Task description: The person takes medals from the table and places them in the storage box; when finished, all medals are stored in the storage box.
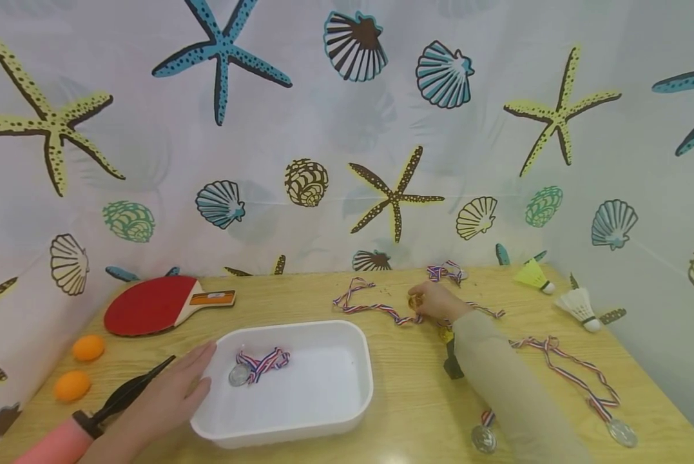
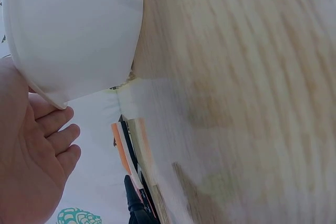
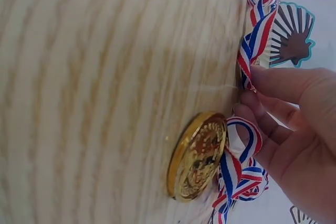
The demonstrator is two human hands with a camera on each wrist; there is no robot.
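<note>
My right hand (image 1: 439,301) reaches to the far right part of the table. Its thumb and fingertips pinch a gold medal (image 1: 414,301) where it joins its red, white and blue ribbon (image 3: 257,40); the fingers hide most of that medal. Right beside this hand lies another gold medal (image 3: 199,156), its ribbon bunched next to it. My left hand (image 1: 169,393) rests at the left rim of a white tray (image 1: 289,428), fingers extended along it. Inside the tray is a silver medal (image 1: 239,375) with its ribbon folded up.
Silver medals (image 1: 622,433) and ribbons lie to the right, near two shuttlecocks (image 1: 578,308). Another ribbon (image 1: 446,272) lies at the back. On the left are a red table tennis bat (image 1: 149,306), two orange balls (image 1: 88,348) and a black-and-pink object (image 1: 62,441). A patterned curtain stands behind.
</note>
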